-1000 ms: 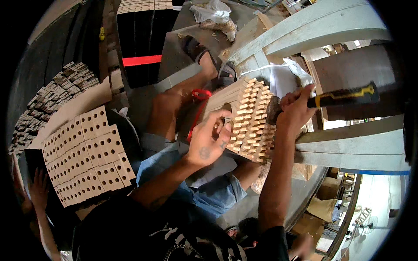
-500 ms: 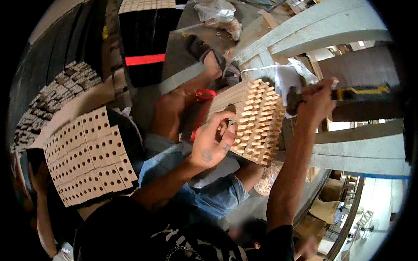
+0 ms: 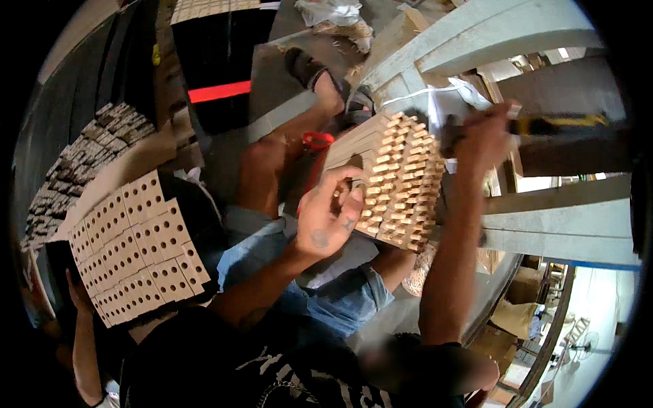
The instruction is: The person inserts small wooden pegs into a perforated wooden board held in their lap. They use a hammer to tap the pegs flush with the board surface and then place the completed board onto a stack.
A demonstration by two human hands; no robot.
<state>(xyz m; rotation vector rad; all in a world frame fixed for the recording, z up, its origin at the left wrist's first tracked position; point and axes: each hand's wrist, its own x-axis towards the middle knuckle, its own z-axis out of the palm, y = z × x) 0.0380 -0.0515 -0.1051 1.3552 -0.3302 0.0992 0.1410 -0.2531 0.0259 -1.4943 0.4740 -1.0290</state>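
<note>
Left fingers [image 3: 338,176] curled (on what, can't tell), right fingers [image 3: 491,120] gripping a hammer [image 3: 544,125], pale pegs [image 3: 403,182] bristling from tan blocks [image 3: 351,147]

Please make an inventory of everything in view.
Dowels: many, pale, bundle's end
Wooden bundle: one, tan, centre
Strap: one, red, bundle's left
Hammer: one, black-yellow, right hand
Drilled pieces: many, pale, left
Banded stack: one, black, top left
Plastic bag: one, white, top centre
Beams: two, pale, right
Sandals: two, dark, upper centre
Co-worker's hand: one, far left
Shorts: one pair, blue, lower centre
Left hand: one, bare, by dowels
Right hand: one, bare, gripping hammer
</note>
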